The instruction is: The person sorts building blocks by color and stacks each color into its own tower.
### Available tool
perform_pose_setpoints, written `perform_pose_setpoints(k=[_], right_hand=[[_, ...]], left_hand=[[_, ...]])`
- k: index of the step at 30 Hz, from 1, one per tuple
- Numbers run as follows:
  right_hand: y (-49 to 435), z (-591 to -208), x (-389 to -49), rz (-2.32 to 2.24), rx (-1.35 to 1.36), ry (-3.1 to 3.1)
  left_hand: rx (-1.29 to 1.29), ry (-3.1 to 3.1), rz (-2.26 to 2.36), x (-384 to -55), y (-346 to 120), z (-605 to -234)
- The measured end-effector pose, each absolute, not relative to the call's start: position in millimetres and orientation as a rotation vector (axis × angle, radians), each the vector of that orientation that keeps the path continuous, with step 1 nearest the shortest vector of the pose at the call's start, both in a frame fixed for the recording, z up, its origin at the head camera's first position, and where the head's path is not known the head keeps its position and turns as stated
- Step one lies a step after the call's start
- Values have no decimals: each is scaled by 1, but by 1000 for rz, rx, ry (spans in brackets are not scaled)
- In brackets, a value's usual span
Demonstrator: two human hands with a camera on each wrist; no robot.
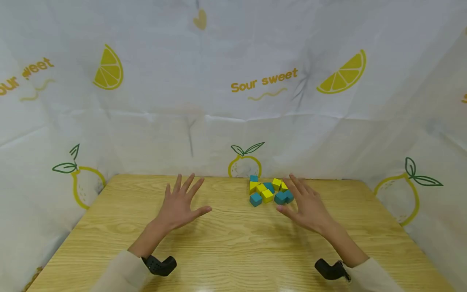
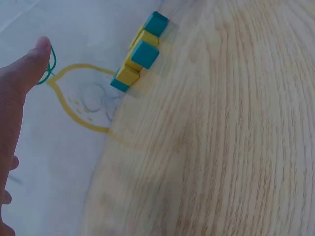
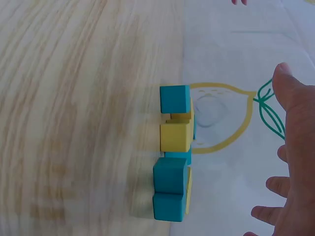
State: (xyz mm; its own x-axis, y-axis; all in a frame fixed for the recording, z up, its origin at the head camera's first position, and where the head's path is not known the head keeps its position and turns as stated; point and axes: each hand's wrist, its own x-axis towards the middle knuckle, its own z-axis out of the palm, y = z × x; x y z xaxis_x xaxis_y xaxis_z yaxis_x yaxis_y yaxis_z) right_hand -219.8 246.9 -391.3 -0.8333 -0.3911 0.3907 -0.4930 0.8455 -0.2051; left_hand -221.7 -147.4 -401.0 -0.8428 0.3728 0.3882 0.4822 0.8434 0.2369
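Note:
Several blue and yellow cubes lie in a loose cluster near the table's far edge, among them a yellow cube [image 1: 267, 196] and a blue cube [image 1: 255, 199] at the front. My right hand [image 1: 310, 207] is spread just right of the cluster, its fingers overlapping the rightmost cubes in the head view. My left hand [image 1: 180, 207] is held with fingers spread, well left of the cubes. Neither hand holds anything. In the right wrist view a blue cube [image 3: 174, 99] stands at one end of the row, left of the thumb. The left wrist view shows a blue cube [image 2: 145, 54] beyond the thumb.
The wooden table [image 1: 226, 251] reaches back to a white cloth [image 1: 164, 134] printed with lemons and lettering, which hangs behind and along both sides. Black wrist mounts [image 1: 160, 265] sit at both sleeve cuffs.

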Motion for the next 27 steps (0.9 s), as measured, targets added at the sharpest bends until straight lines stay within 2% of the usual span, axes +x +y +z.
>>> perform_pose_setpoints(k=[18, 27], right_hand=[[224, -420, -219, 588, 706, -2586], [211, -434, -219, 778, 745, -2592]], left_hand=[[-632, -2673, -601, -222, -119, -433], [-659, -2623, -873, -215, -104, -442]])
